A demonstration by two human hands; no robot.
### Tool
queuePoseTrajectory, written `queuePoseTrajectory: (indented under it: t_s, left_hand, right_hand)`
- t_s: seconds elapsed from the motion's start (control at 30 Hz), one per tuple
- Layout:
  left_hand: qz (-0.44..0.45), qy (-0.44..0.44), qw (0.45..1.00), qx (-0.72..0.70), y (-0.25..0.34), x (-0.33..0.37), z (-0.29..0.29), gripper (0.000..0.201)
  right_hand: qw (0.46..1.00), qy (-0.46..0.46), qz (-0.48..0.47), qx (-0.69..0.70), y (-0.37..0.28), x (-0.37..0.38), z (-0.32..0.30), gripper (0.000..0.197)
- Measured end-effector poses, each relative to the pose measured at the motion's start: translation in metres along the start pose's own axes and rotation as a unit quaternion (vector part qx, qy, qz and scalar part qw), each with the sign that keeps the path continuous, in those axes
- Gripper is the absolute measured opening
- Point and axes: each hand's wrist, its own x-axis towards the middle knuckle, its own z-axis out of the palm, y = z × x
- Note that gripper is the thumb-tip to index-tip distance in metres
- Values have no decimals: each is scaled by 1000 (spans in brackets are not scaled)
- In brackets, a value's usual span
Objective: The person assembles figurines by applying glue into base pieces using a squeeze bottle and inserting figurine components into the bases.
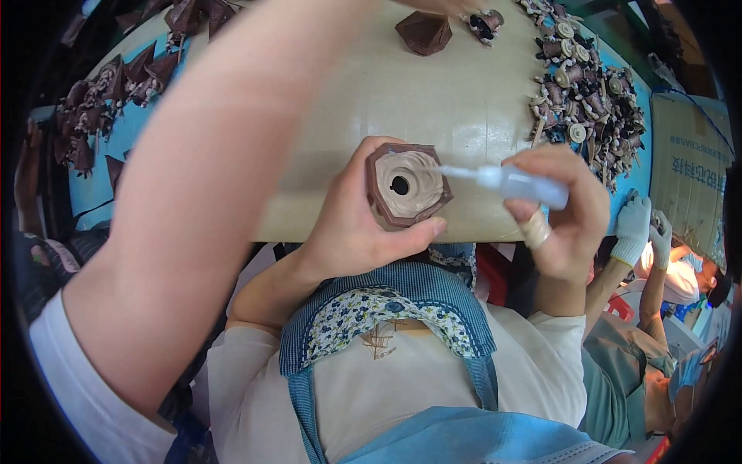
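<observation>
Over the table's near edge, my left hand (352, 220) grips a brown hexagonal hollow piece (410, 203). Its beige ridged inside faces up, with a dark round hole at the bottom. My right hand (568, 209) pinches a small translucent squeeze bottle (533, 185), a little blurred. The bottle lies nearly level, its thin nozzle pointing left at the piece's inner wall; whether the tip touches I cannot tell. A wrap of pale tape circles my right thumb.
Another person's bare arm (232, 116) crosses the left side toward a brown faceted piece (424, 32) and a small figurine (485, 27). Dark brown figurine parts (587, 93) crowd the right; more pieces (97, 108) lie left. At right are a gloved co-worker's hands (635, 228) and a cardboard box (688, 162).
</observation>
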Motion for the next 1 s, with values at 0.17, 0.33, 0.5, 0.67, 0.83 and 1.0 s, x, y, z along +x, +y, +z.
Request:
queuePoseTrajectory:
  t_s: [0.17, 0.33, 0.5, 0.67, 0.83, 1.0]
  left_hand:
    - [-10, 24, 936, 350, 13, 4, -4, 64]
    - [46, -17, 881, 471, 12, 5, -6, 69]
    - [113, -69, 840, 527, 15, 10, 0, 73]
    - [204, -40, 782, 587, 17, 13, 7, 70]
    - [313, 26, 729, 608, 17, 19, 1, 64]
    - [392, 94, 771, 493, 2, 29, -4, 65]
  right_hand:
    - [908, 23, 239, 345, 57, -8, 12, 35]
    - [902, -13, 126, 413, 96, -16, 22, 34]
    - [928, 17, 163, 334, 96, -9, 29, 30]
    - [957, 36, 196, 212, 108, 18, 40, 33]
    - [981, 63, 177, 51, 102, 14, 37, 40]
    - [940, 148, 106, -288, 104, -11, -6, 38]
